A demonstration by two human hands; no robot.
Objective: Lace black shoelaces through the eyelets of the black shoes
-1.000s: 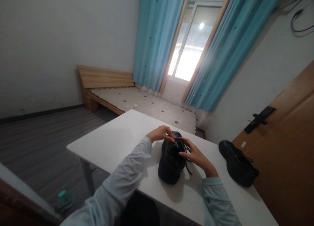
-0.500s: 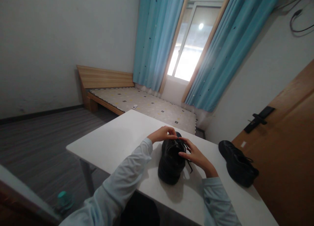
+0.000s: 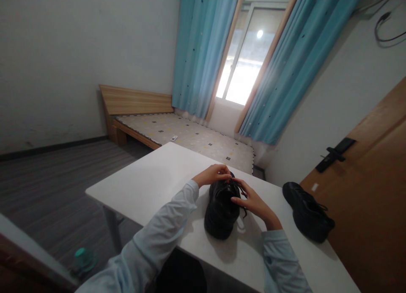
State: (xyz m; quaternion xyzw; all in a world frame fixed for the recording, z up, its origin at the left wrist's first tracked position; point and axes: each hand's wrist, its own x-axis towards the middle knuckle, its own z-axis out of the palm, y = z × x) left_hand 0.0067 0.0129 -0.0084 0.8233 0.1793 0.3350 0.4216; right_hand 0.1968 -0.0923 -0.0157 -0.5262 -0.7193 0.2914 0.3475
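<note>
A black lace-up shoe [image 3: 220, 219] stands on the white table [image 3: 152, 178] with its heel toward me. At the front of its lacing my left hand [image 3: 217, 174] pinches a black shoelace [image 3: 242, 190], the thumb and fingertips together. My right hand [image 3: 252, 200] grips the shoe's right side, its thumb by the opening and its fingers at the lacing. A loose lace end hangs beneath the right hand. The exact eyelets are hidden by my fingers. Farther right, the other black shoe [image 3: 306, 212] rests near the table's edge.
Behind the table is a bed with a patterned mattress [image 3: 203, 136] and a small white object [image 3: 174, 138] on it. A wooden door [image 3: 364, 191] stands close on the right. Blue curtains [image 3: 206, 51] frame the window. A green-lidded item [image 3: 81, 257] is on the floor at left.
My left hand has shifted very slightly to the right at the lacing. The loose lace end under my right hand hangs shorter. Both shoes stay where they were.
</note>
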